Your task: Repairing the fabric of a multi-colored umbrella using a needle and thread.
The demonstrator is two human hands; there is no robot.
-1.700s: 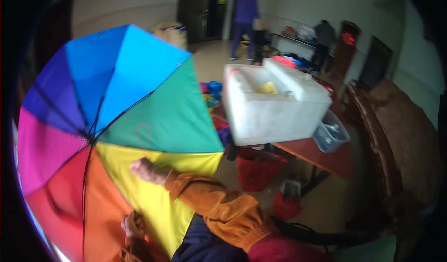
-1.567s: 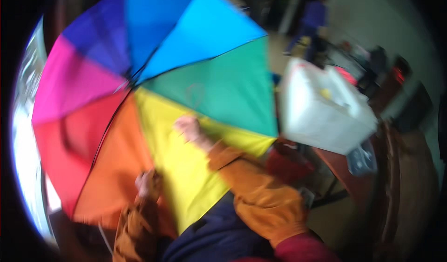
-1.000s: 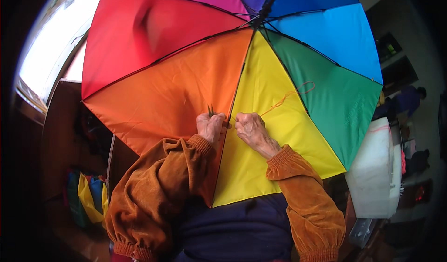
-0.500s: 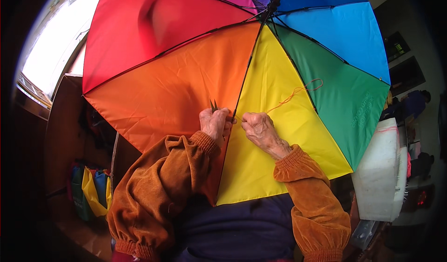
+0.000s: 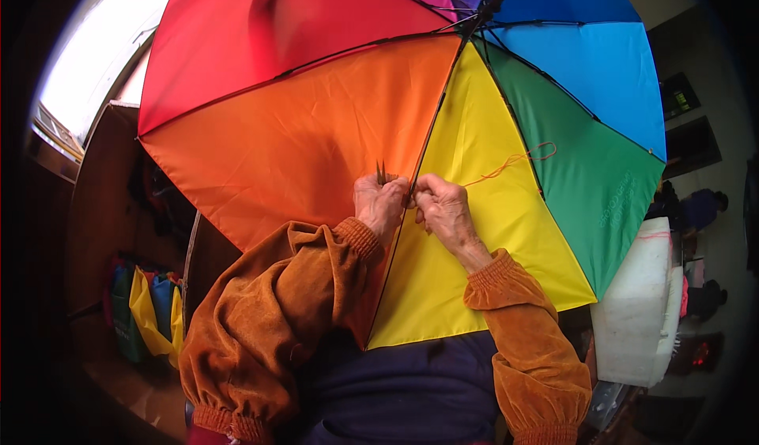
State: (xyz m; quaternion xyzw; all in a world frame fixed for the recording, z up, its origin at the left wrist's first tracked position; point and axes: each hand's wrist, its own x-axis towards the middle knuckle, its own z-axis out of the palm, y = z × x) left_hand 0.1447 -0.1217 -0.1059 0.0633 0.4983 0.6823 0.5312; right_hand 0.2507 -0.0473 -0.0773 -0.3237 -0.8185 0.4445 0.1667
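An open rainbow umbrella lies with its underside toward me, black ribs converging on a hub at the top. My left hand is closed at the rib between the orange and yellow panels. Two dark pointed blades, which look like thread snips, stick up from its fingers. Right beside it, my right hand pinches close to the same rib. Loose orange thread trails from that hand across the yellow panel. Any needle in the fingertips is too small to make out.
Left of me, folded colourful fabric sits inside a brown box-like enclosure. A white foam block stands at the right. Farther right, a person in dark clothes is in the background. A bright opening shows at upper left.
Both hands have come closer together at the rib and moved slightly up. The right hand has turned, and the umbrella's hub has shifted a little right and down in the picture.
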